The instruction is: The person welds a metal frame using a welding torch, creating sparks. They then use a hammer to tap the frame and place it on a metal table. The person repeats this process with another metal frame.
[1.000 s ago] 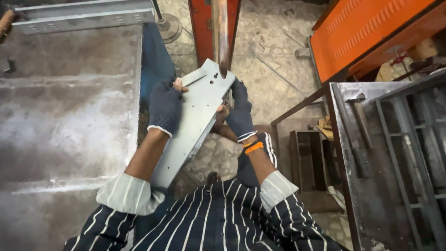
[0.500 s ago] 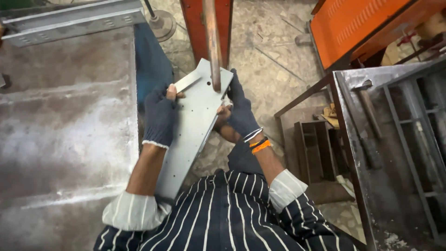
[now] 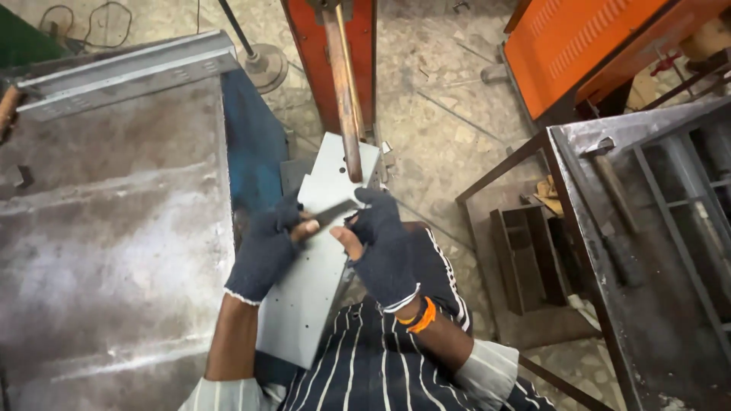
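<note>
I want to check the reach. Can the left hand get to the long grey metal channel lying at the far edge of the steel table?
Probably yes: the left hand holds the grey sheet-metal plate, but nothing stands between it and the long grey metal channel.

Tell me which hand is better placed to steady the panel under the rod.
Left, probably. The left hand already grips the panel along its left edge, below the rod. The right hand pinches a small dark strip on top, so it seems occupied.

Copper rod (image 3: 346,106) blocks path above grey panel (image 3: 312,281); steel table (image 3: 114,251) crowds left; open floor (image 3: 449,122) right.
</note>
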